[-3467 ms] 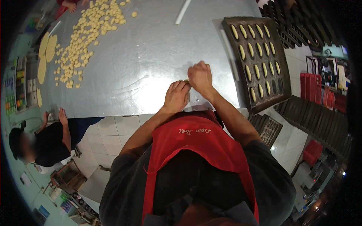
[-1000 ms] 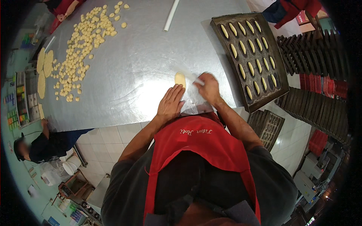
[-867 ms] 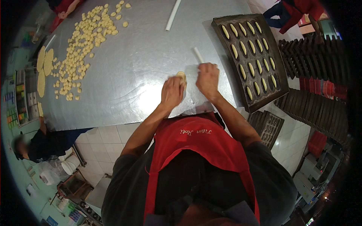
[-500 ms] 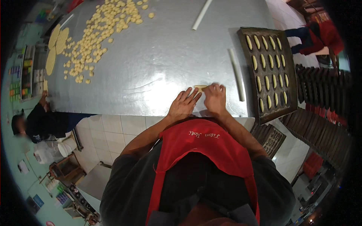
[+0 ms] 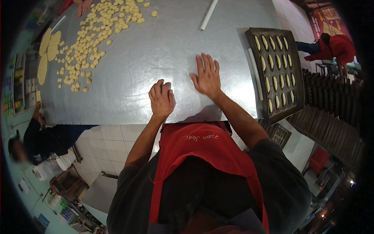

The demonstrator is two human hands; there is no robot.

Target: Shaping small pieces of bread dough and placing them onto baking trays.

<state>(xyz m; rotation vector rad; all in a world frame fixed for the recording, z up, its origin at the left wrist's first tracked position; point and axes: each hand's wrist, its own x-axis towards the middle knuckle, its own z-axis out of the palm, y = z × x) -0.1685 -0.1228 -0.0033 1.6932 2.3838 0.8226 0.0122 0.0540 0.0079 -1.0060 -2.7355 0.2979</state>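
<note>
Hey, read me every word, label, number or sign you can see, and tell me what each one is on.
Red apron: pale script lettering across the bib; I won't copy its wording.
Red poster, upper right: pale marks, too small and blurred to read.
Packages on the left shelf: any print is too small to read.

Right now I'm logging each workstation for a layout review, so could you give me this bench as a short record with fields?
Left hand: fingers bent, over the near part of the table; any grip hidden
Right hand: fingers spread, palm down; no held item visible
Surface: metal table
Left side: scattered dough pieces, with flat dough sheets farther left
Right side: dark tray with rows of slim dough strips
Rod beside tray: white rod, left of it
</note>
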